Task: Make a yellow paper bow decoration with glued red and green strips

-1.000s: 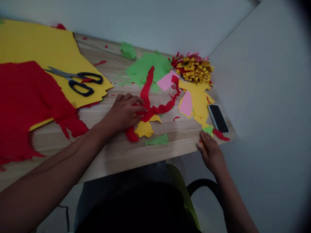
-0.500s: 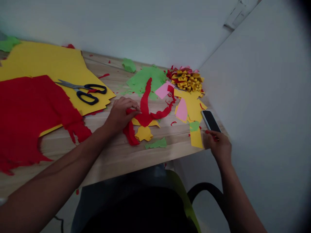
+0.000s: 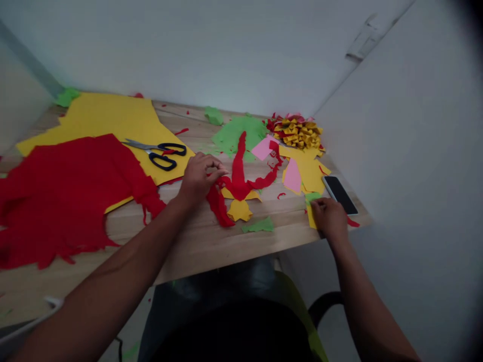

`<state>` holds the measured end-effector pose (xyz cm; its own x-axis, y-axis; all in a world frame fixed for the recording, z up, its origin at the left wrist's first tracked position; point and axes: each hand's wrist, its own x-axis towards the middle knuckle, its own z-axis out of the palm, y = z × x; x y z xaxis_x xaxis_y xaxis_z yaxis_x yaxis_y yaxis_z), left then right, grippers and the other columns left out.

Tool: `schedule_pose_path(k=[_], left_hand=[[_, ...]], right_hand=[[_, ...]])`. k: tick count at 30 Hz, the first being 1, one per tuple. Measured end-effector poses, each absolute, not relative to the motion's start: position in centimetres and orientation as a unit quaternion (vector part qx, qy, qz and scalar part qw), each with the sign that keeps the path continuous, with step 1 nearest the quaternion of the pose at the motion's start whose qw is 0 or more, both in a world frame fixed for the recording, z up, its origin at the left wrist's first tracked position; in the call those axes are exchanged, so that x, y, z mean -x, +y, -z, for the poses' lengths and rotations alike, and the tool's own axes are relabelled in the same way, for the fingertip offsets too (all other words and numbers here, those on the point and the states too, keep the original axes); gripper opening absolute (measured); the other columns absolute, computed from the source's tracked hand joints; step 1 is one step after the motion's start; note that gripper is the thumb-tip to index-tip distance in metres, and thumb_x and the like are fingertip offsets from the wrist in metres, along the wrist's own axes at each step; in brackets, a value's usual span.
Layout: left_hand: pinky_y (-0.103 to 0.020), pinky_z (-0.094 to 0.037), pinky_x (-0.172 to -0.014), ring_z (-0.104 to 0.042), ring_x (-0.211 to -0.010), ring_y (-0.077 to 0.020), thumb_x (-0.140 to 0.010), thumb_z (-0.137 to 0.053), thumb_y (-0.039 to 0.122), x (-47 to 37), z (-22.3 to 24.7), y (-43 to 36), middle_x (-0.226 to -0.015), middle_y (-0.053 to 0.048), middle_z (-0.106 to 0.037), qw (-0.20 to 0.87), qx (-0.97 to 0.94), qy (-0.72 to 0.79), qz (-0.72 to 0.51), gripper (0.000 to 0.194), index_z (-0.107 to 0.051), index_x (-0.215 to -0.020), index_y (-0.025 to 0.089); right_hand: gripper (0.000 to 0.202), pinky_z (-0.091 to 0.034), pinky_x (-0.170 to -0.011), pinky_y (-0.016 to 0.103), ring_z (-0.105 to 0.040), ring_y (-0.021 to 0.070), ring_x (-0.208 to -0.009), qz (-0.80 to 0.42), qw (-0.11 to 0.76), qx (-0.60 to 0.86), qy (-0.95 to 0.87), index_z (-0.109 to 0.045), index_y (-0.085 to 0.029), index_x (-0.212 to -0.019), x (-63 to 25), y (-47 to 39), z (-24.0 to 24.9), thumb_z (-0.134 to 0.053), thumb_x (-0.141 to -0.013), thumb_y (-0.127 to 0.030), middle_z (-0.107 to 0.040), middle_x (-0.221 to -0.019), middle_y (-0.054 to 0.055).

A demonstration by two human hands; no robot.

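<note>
My left hand [image 3: 202,178] is closed in a pinch at the upper end of a torn red paper strip [image 3: 221,206]. Beside it, on the table, more red strips [image 3: 238,171] fan out above a yellow paper piece [image 3: 239,210] with a scalloped outline. My right hand [image 3: 331,220] rests low at the table's right end, its fingers bent together over a yellow paper strip [image 3: 311,217] that carries a green scrap [image 3: 312,196]. What those fingers hold, if anything, is hidden. A small red scrap [image 3: 353,221] lies just right of that hand.
Dark-handled scissors [image 3: 162,153] lie on a large yellow sheet [image 3: 113,113], partly under torn red paper [image 3: 75,186]. A phone [image 3: 341,195] is near the right edge. Folded yellow and red paper pieces [image 3: 298,131] are heaped by the wall, near green paper [image 3: 241,133].
My right hand has let go of the red scrap, now beside the phone, and moved left onto the yellow strip. My left hand stays at the red strip. The view has shifted left.
</note>
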<state>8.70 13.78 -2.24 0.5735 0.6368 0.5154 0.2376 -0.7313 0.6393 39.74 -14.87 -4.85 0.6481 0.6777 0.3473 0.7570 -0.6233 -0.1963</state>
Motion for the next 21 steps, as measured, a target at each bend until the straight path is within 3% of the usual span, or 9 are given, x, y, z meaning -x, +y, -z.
schedule_pose_path(k=[4,11,13,18,21], left_hand=[[-0.037,-0.041,-0.084,-0.059,-0.085,-0.0197,-0.095,-0.056,0.048,-8.8,2.6,14.0,-0.083,-0.002,-0.071,0.266,-0.850,0.248,-0.381,0.034,-0.067,-0.076,0.021],[-0.032,-0.047,-0.081,-0.059,-0.083,-0.0165,-0.090,-0.065,0.039,-9.2,3.2,13.7,-0.087,0.000,-0.070,0.323,-0.780,0.274,-0.462,0.020,-0.068,-0.084,0.020],[-0.032,-0.047,-0.080,-0.060,-0.083,-0.0166,-0.090,-0.065,0.037,-9.3,3.4,13.7,-0.088,0.000,-0.071,0.332,-0.774,0.274,-0.464,0.017,-0.069,-0.085,0.021],[-0.031,-0.047,-0.077,-0.060,-0.083,-0.0145,-0.091,-0.061,0.042,-9.1,3.5,13.9,-0.091,0.001,-0.071,0.360,-0.763,0.287,-0.453,0.023,-0.071,-0.089,0.022],[-0.030,-0.046,-0.072,-0.059,-0.075,-0.0124,-0.087,-0.065,0.047,-9.1,3.6,14.1,-0.089,0.002,-0.070,0.404,-0.724,0.307,-0.467,0.028,-0.071,-0.091,0.021]], right_hand=[[0.036,-0.042,-0.071,0.038,-0.058,0.0270,-0.077,0.155,0.174,0.902,-0.364,-0.072,-0.016,-0.090,-40.4,-16.8,4.0,-0.048,-0.088,-0.043,-0.071,-0.085,0.015],[0.065,-0.041,-0.091,0.051,-0.058,0.0376,-0.102,0.196,0.162,0.935,-0.248,-0.067,-0.005,-0.119,-42.7,-24.0,4.0,-0.046,-0.085,-0.056,-0.067,-0.113,0.027],[0.070,-0.044,-0.088,0.050,-0.059,0.0370,-0.098,0.159,0.176,0.947,-0.216,-0.069,-0.006,-0.115,-43.2,-25.0,4.7,-0.048,-0.080,-0.063,-0.069,-0.108,0.026],[0.064,-0.047,-0.071,0.045,-0.059,0.0296,-0.072,0.132,0.221,0.948,-0.188,-0.072,-0.013,-0.079,-43.8,-24.6,5.2,-0.050,-0.074,-0.073,-0.068,-0.077,0.018],[0.059,-0.047,-0.064,0.039,-0.059,0.0252,-0.064,0.120,0.258,0.938,-0.197,-0.070,-0.015,-0.077,-43.3,-23.5,3.8,-0.053,-0.074,-0.072,-0.068,-0.070,0.013]])
